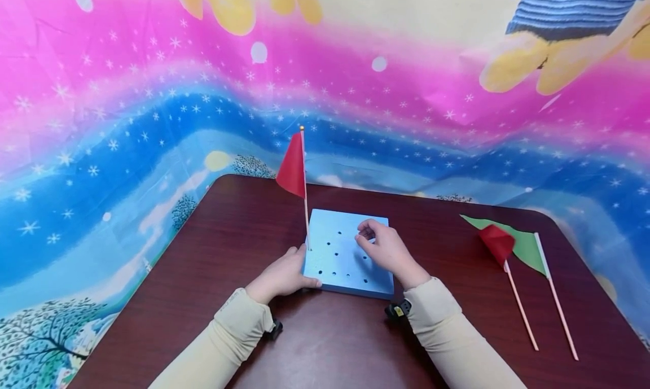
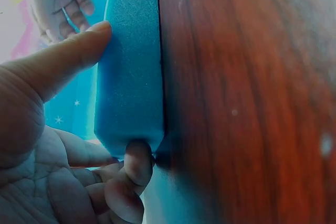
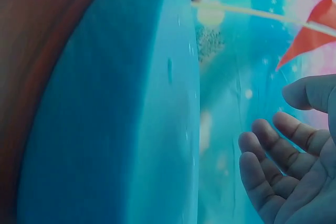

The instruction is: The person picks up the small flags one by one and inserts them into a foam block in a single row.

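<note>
The dark wooden table point(image 1: 213, 276) fills the lower half of the head view, set against a bright pink and blue starry backdrop point(image 1: 127, 112) that takes up the whole top of the frame. At the centre of the table lies the blue foam block point(image 1: 350, 265), flat, its top dotted with small dark holes. A red flag point(image 1: 293, 166) on a pale stick stands upright in a hole near the block's upper left corner, just above my left hand.

My left hand point(image 1: 281, 276) holds the block at its lower left edge: in the left wrist view the thumb point(image 2: 68, 56) lies along the block's upper side and a curled finger point(image 2: 137, 163) presses its corner, so the foam is pinched between them. My right hand point(image 1: 386, 248) hovers over the right part of the block's top, fingers loosely curled and holding nothing; the right wrist view shows the fingers point(image 3: 273, 156) relaxed and apart from the foam.

At the right of the table, well apart from the block, lie two more flags side by side: a green flag point(image 1: 528, 250) spread flat with its stick running toward the lower right, and a second red flag point(image 1: 497, 242) lying partly over the green one's cloth, its stick point(image 1: 523, 310) also pointing to the lower right.
</note>
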Demonstrator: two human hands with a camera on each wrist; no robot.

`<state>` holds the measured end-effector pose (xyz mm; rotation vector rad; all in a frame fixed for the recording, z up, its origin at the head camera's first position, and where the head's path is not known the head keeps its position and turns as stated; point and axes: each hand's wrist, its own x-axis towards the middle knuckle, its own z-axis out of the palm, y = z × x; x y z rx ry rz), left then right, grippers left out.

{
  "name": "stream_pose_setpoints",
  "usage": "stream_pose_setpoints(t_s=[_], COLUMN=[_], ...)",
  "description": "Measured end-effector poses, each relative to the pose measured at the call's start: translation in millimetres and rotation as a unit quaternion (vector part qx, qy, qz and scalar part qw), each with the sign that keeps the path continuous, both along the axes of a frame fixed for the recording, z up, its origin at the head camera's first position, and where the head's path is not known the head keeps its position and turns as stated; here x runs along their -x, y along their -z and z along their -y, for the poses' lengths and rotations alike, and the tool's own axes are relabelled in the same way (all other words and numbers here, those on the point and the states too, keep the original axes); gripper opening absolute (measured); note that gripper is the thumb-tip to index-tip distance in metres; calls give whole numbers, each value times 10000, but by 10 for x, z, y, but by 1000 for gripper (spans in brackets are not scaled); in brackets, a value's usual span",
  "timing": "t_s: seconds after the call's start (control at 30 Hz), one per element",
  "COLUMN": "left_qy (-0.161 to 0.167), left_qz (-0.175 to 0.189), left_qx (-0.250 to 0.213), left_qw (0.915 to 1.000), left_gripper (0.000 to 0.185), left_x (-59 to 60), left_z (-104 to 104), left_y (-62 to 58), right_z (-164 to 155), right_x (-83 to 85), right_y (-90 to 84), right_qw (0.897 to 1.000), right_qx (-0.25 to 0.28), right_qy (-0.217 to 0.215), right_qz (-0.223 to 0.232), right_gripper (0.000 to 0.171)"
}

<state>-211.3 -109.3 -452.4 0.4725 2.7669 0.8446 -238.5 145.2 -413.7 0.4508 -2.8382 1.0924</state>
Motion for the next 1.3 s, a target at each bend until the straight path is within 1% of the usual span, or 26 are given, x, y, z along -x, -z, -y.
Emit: stream_pose_setpoints(t_s=[0.2,0.33,0.5,0.63,0.73,0.9,1.03,1.3], left_qy=[-11,-21,-88,-73,-27,-44,-63,-71], left_qz=[54,70,105,96,71,65,99,147], left_qx=[3,0,2,-23,-11,40,22,-20], left_qw=[10000,10000,9999,9999,10000,10000,9999,9999], left_gripper=[104,104,105,105,104,104,105,105], left_x=[-13,-18,-39,-39,-33,-27,-31,-25], left_z=[-2,1,17,18,13,10,13,23], left_y=[-30,-11,17,19,-4,-48,-69,-41], right_z=[-239,-376,-511,-621,-706,-806,-875,-1037], right_x=[-35,-54,-48,-51,-73,-116,-147,-205], right_y=[-32,-5,22,-17,-64,-102,-101,-65], right_qw=[9998,9995,9991,9982,9974,9971,9966,9961], right_qx=[-60,-147,-315,-398,-461,-563,-616,-678], right_qy=[188,278,261,430,553,507,540,531], right_qz=[-23,22,112,93,70,3,61,177], right_gripper=[25,24,26,27,27,28,30,27])
